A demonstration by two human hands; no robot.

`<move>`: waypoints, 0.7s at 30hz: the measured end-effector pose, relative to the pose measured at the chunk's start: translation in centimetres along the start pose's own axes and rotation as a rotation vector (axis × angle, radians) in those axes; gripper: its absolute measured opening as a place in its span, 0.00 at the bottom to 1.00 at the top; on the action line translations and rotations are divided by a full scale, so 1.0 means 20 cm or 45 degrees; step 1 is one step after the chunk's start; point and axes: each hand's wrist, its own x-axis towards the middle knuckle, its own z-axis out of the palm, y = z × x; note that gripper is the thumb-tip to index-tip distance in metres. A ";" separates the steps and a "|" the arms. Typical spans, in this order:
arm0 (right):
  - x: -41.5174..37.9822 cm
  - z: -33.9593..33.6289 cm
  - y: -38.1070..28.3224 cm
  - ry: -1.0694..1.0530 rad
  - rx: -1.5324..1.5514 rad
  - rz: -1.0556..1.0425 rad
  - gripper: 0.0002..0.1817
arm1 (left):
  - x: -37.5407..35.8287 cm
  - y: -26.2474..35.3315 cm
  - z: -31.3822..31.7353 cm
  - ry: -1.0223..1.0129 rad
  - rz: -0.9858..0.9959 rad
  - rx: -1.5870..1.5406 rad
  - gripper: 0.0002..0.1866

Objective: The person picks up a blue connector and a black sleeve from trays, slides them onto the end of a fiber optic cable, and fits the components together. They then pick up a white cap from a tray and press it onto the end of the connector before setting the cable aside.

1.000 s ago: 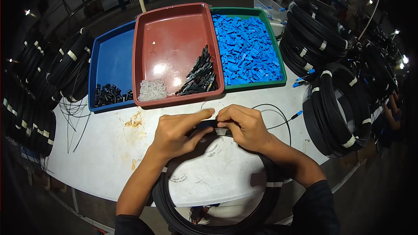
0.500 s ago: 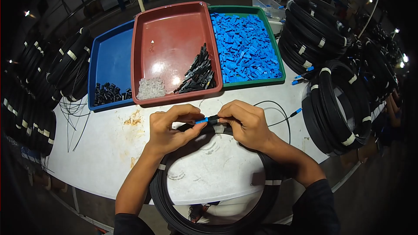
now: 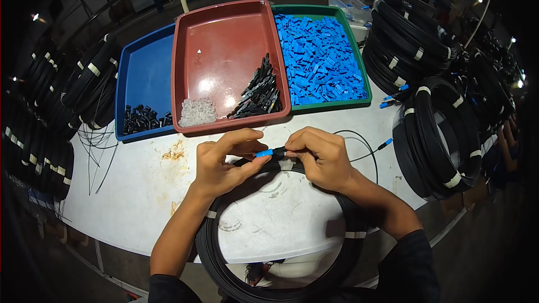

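Observation:
In front of me, my left hand (image 3: 222, 161) pinches a blue fibre-optic connector (image 3: 265, 153) between thumb and fingers, its index finger raised above. My right hand (image 3: 325, 160) is closed on the black rear part (image 3: 279, 151) of the same connector; its fingertips hide some of it. Just under both hands lies a coil of black cable (image 3: 209, 241), bound with white tape and overhanging the near table edge. A loose cable end with another blue connector (image 3: 385, 144) lies right of my right hand.
A blue tray (image 3: 143, 56) holds black parts. The red tray (image 3: 224, 28) has clear pieces and black parts; a green tray (image 3: 359, 78) is full of blue housings. Cable coils stand right (image 3: 407, 146) and left (image 3: 92, 87) on the white table (image 3: 140, 191).
The view has shifted slightly. My left index finger has lifted a little off the connector, and more of the blue and black parts shows between my hands.

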 end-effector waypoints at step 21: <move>-0.01 0.00 0.01 -0.019 -0.040 -0.034 0.15 | 0.02 0.04 -0.01 -0.040 0.011 0.068 0.23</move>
